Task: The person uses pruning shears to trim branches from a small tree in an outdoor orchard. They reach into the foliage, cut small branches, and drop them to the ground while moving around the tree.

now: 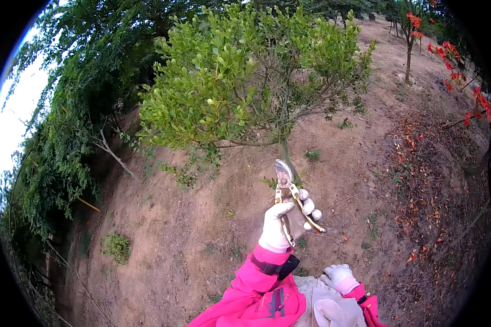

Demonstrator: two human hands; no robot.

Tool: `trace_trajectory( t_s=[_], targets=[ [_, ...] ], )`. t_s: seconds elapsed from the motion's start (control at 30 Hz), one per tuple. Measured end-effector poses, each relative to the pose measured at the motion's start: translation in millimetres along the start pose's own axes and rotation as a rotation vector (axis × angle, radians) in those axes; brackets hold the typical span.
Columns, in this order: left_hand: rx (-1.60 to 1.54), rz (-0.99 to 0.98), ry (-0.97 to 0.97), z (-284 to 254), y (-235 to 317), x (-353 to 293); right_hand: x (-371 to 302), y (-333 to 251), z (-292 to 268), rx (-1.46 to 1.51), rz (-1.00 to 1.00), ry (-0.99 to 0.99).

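My left hand [281,226], in a white glove, is closed around a pair of pruning shears [285,182]. The curved blade points up and away from me, in front of the base of a shrub's trunk. The handles stand apart, their pale coating worn and stained. Beyond the tip is the leafy green shrub [213,87], with bare twigs [305,106] on its right side. My right hand [339,277], also gloved in white, lies low on my grey-clad leg [311,286]. Its fingers look loosely laid, with no object visible in them.
Brown bare soil [174,229] slopes around the shrub, with a small green plant [116,247] at left. Dense foliage [65,136] and a dead branch [114,150] stand farther left. Red flowers [450,54] hang at the upper right above fallen leaves [414,180]. A thin tree [409,54] rises behind.
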State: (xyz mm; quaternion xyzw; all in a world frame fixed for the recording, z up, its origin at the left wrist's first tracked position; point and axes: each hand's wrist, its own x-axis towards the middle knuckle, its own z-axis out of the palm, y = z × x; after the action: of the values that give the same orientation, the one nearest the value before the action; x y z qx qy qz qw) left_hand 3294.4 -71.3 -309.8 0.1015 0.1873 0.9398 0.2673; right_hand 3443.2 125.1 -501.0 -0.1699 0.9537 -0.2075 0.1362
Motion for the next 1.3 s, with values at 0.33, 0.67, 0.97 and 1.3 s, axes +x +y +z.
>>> trace_trajectory(
  t_s=[0.33,0.67,0.97,1.3],
  targets=[
    [0.225,0.150,-0.361,89.1,76.1,21.9,-5.5,23.7,-5.0,-0.074,0.044,-0.087],
    [0.187,0.104,-0.278,126.0,174.4,82.8,24.3,32.1,-21.1,-0.105,0.106,-0.121],
    [0.188,0.008,-0.303,116.9,192.3,92.6,72.8,18.4,-35.4,-0.086,0.101,-0.163],
    [0.186,-0.052,-0.265,106.0,201.2,92.6,113.9,10.7,-43.0,-0.075,0.042,-0.109]
  ],
)
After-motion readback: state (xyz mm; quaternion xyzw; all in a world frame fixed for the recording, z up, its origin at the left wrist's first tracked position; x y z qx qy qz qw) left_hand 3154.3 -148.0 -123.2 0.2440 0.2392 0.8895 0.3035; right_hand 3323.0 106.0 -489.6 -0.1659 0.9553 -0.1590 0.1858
